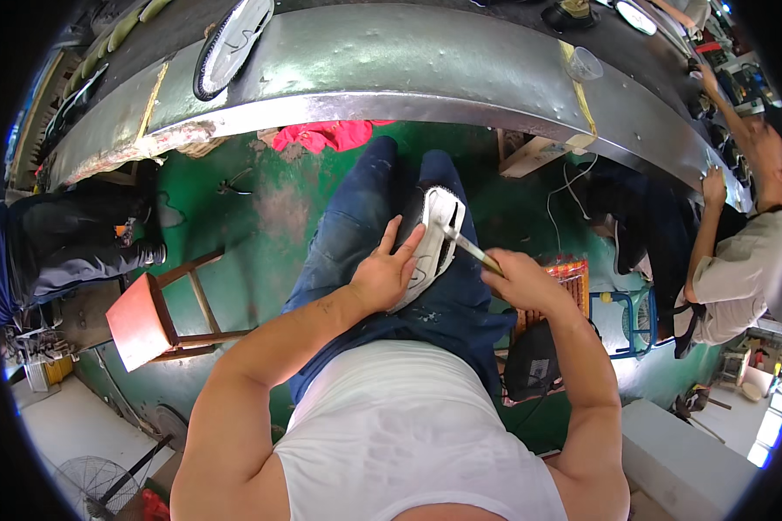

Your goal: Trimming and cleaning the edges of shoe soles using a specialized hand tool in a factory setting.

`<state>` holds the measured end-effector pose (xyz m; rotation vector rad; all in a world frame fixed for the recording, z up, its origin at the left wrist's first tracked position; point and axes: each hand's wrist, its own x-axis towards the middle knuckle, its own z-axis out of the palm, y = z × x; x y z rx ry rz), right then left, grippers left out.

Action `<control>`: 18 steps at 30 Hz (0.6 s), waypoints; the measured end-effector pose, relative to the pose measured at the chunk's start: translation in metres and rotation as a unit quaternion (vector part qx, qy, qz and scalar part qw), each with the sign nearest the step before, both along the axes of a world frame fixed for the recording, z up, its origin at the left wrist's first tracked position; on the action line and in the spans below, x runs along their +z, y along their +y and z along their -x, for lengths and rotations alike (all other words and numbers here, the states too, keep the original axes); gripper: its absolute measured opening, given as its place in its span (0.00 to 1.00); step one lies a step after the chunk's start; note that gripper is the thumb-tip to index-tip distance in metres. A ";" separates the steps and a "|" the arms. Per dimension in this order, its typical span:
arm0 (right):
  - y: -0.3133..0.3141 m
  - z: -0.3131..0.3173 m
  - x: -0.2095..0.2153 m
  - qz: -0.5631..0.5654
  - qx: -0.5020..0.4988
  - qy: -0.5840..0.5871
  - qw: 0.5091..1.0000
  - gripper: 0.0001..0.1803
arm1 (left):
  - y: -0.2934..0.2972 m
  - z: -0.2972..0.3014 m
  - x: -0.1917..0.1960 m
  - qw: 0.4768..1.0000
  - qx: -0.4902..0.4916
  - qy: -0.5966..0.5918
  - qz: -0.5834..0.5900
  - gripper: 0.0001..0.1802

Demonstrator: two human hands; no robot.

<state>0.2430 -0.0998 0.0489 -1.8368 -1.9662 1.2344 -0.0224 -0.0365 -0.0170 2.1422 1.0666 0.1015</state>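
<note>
Over the lap (pixel 343 247), hammering seemed unfinished: left hand (pixel 384 273) lay spread on a shoe (pixel 428 257), right hand (pixel 523 280) gripped a hammer (pixel 469 246).

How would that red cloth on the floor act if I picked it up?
The red cloth would probably flop, since it's crumpled in folds. If pushed, it likely wouldn't roll, because it lies in an uneven heap.
</note>
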 end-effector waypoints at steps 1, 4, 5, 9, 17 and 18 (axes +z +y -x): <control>-0.001 0.007 0.004 -0.056 -0.030 -0.010 0.998 0.16 | -0.001 -0.001 0.001 1.000 -0.001 0.018 0.011 0.33; 0.013 0.030 -0.020 -0.174 -0.056 -0.023 0.983 0.16 | 0.003 -0.007 0.010 0.998 -0.023 0.047 0.033 0.33; 0.013 0.030 -0.036 -0.174 -0.045 -0.067 0.981 0.16 | 0.004 -0.009 0.011 0.998 -0.025 0.046 0.032 0.33; 0.014 0.035 -0.047 -0.123 -0.021 -0.137 0.983 0.18 | 0.007 -0.011 0.023 0.993 -0.055 0.095 0.039 0.34; 0.010 0.035 -0.038 -0.116 -0.016 -0.086 0.989 0.19 | -0.020 0.019 -0.009 0.972 0.160 -0.070 0.157 0.39; 0.011 0.035 -0.034 -0.103 -0.018 -0.067 0.992 0.20 | -0.017 0.019 -0.007 0.971 0.155 -0.084 0.162 0.40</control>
